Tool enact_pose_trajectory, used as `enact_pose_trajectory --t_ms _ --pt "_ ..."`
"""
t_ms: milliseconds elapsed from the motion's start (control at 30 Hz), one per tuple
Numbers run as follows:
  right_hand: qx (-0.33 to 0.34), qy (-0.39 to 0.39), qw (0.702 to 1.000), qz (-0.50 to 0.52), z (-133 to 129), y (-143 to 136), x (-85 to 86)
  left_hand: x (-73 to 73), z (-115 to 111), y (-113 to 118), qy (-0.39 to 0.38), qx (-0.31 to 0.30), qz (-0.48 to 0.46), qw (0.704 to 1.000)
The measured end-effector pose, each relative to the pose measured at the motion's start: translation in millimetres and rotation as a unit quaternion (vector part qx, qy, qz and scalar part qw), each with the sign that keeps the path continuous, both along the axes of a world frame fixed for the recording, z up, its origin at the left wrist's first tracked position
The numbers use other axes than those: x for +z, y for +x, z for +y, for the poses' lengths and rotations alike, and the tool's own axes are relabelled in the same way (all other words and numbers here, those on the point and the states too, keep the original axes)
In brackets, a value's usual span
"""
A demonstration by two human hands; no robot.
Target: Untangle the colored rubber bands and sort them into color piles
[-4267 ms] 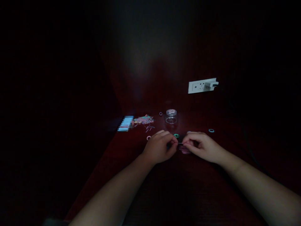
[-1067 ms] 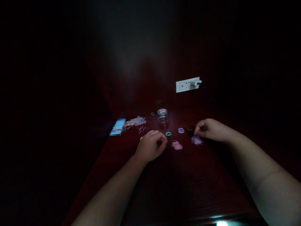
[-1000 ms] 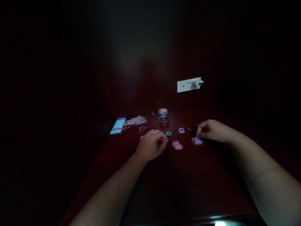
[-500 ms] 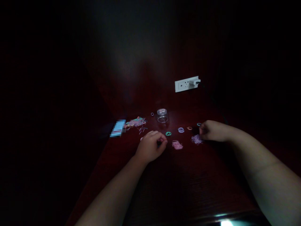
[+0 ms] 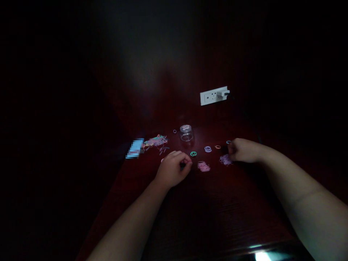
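My left hand is closed, thumb and forefinger pinched together, left of a pink pile of small bands and near green rings. What it pinches, if anything, is too small to name. At the right, my right hand is closed with its fingertips hidden, beside a purple pile of bands and a blue ring. Between the hands lie purple rings and an orange ring.
A clear jar stands behind the rings, with a small ring to its left. Further left are a mixed heap of bands and a pixelated light-blue object. A socket plate with a plug is on the back wall.
The whole view has shifted slightly, so things on the table appear a little further left. Both hands keep nearly the same pose.
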State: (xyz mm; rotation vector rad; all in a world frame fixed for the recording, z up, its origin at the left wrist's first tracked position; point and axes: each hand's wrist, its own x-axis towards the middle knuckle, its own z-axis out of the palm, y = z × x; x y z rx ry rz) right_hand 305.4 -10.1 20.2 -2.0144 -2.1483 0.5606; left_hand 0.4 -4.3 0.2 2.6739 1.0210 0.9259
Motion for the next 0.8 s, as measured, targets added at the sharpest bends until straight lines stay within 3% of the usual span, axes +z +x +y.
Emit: enact_pose_trajectory --t_ms 600,700,800 --pt "0.027 -0.022 0.998 0.048 -2 7 1.4 1.9 7 -8 0.023 0.015 0.000 1.000" --pt "-0.010 0.041 0.996 0.076 -1 6 4.0 3.5 19 -19 0.030 0.069 -0.001 0.997" --pt "-0.065 0.132 0.983 0.111 0 -3 6.9 2.3 40 -41 0.018 0.176 -0.022 0.984"
